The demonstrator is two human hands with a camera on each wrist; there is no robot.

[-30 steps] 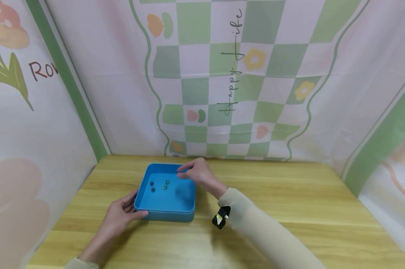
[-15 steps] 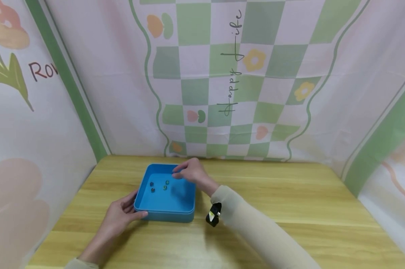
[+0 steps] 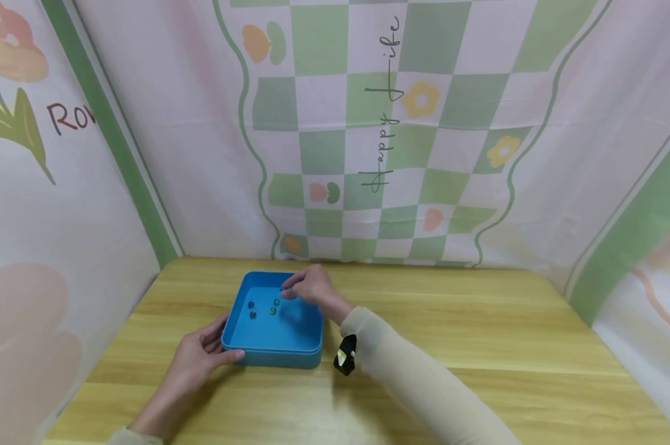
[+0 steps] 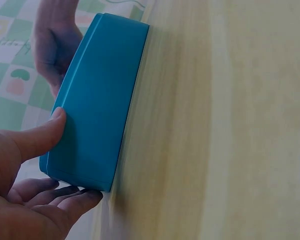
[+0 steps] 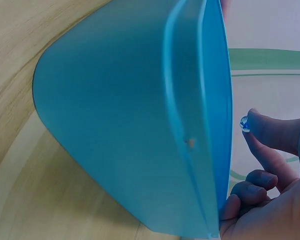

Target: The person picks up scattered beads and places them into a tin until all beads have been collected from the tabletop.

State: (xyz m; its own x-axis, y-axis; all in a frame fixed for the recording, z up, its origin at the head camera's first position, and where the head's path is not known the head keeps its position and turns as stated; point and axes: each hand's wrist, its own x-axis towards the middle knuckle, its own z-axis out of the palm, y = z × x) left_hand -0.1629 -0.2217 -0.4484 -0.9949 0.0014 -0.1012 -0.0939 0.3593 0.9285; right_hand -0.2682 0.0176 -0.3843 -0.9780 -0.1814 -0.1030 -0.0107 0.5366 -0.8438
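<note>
A square blue plastic box (image 3: pixel 272 358) stands on the table with its top uncovered. Several small glass marbles (image 3: pixel 272 311) lie on its floor, toward the left half. My left hand (image 3: pixel 196 358) grips the box's near left corner, thumb on the front wall and fingers along the side, as the left wrist view also shows. Over the back right part of the box is my right hand (image 3: pixel 314 289). Between its thumb and forefinger it pinches a clear marble with blue inside (image 5: pixel 245 123), plain in the right wrist view; the other fingers are curled near the rim.
The wooden table (image 3: pixel 457 334) stretches far to the right of the box. A patterned curtain (image 3: pixel 374 136) hangs along the table's back edge, with more cloth at both sides. A black wrist device (image 3: pixel 345 355) sits on the right sleeve.
My right hand has shifted left and slightly lower over the box, closer to the marbles. The left hand and the box have stayed in place.
</note>
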